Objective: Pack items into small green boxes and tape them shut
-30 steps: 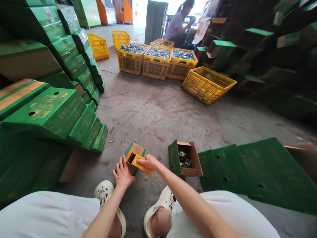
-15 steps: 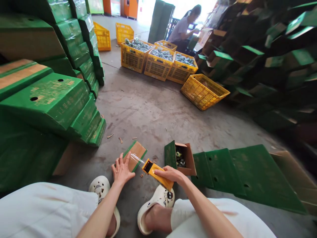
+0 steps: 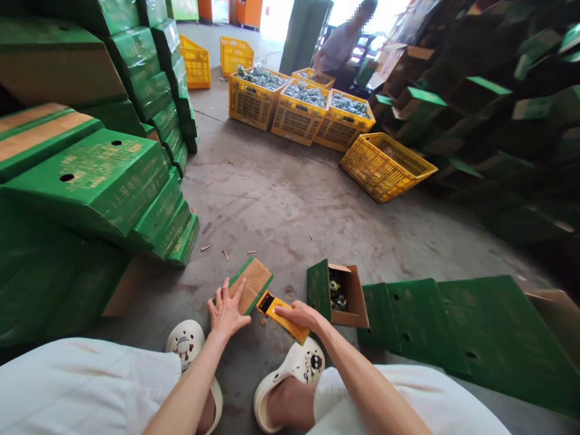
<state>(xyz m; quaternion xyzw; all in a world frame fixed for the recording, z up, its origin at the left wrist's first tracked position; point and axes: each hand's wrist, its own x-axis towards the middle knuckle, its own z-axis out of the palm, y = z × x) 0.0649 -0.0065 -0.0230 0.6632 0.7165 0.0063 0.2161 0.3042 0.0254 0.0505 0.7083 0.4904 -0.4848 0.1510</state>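
A closed carton (image 3: 255,279) with a brown top and green edges stands on the floor between my feet. My left hand (image 3: 228,310) lies over its left part, fingers spread and pressing on the top. My right hand (image 3: 299,315) is wrapped round a yellow tape dispenser (image 3: 290,324), whose front end sits at the carton's right edge. Clear tape seems to lie across the brown top, though it is hard to make out. To the right, an open green carton (image 3: 318,289) holds several small wrapped pieces (image 3: 338,296) that I cannot identify.
Green cartons (image 3: 90,175) are stacked at the left. More green cartons (image 3: 480,326) lean in a row at the right. Yellow crates (image 3: 301,118) filled with shiny wrapped pieces stand ahead, beside a tilted yellow crate (image 3: 385,172). A seated person (image 3: 338,51) is behind them.
The tape dispenser has come down and left onto the carton's right edge; the clear strip stretched between them no longer shows. My left hand stays on the carton. The view has shifted slightly.
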